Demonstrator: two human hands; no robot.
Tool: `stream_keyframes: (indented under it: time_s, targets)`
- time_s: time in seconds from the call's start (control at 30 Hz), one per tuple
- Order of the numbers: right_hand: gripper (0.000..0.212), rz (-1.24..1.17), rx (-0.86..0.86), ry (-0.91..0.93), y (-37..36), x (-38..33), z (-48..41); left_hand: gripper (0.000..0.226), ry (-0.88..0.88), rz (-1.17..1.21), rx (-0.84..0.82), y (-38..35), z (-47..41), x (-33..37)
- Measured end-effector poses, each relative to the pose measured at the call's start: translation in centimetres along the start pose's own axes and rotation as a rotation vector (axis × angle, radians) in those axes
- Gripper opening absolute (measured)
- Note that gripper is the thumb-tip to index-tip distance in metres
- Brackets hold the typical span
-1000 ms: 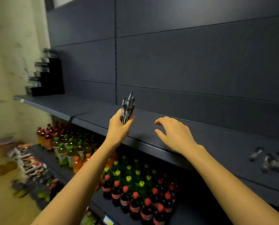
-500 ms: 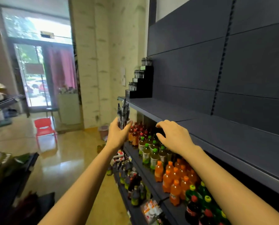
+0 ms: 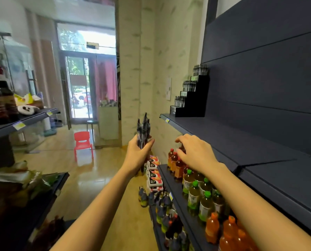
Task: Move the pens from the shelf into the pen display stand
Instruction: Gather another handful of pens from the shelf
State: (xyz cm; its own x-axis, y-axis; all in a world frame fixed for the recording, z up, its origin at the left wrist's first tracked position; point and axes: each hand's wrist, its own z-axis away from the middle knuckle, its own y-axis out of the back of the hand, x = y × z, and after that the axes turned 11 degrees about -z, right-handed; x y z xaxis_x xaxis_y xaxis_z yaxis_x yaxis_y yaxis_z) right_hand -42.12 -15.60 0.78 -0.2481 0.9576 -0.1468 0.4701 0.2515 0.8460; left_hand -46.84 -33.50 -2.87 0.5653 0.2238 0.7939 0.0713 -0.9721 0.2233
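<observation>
our left hand (image 3: 138,154) gripping pens (image 3: 143,129) upright (fist round the barrels), just off the shelf (image 3: 223,138) edge, our right hand (image 3: 194,151) loose, holding nothing, pen display stand (image 3: 192,104) at shelf's far end

- Daylight pours through the glass door (image 3: 78,84) at the far end.
- A pink curtain (image 3: 105,78) hangs just beside it.
- A small red chair (image 3: 83,142) stands on the glossy tan floor (image 3: 75,178).
- A pale, leaf-patterned wall (image 3: 136,69) rises on the right.

No legible text on any label.
</observation>
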Motion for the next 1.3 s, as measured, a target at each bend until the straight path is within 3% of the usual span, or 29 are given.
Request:
stream_keyframes:
  time_s: [0.47, 0.87, 1.3]
  targets:
    - [0.035, -0.062, -0.016, 0.065, -11.0, 4.2, -18.9, 0.017, 0.087, -0.044, 0.106, 0.9, -15.2, -11.2]
    - [0.035, -0.038, 0.013, 0.029, -21.3, 3.2, -37.4, 0.009, 0.046, -0.056, 0.024, 6.6, -33.4, -23.6]
    - [0.036, 0.035, 0.009, -0.107, -29.9, 10.4, -52.1, 0.014, 0.007, -0.020, -0.042, 2.3, -49.9, -36.1]
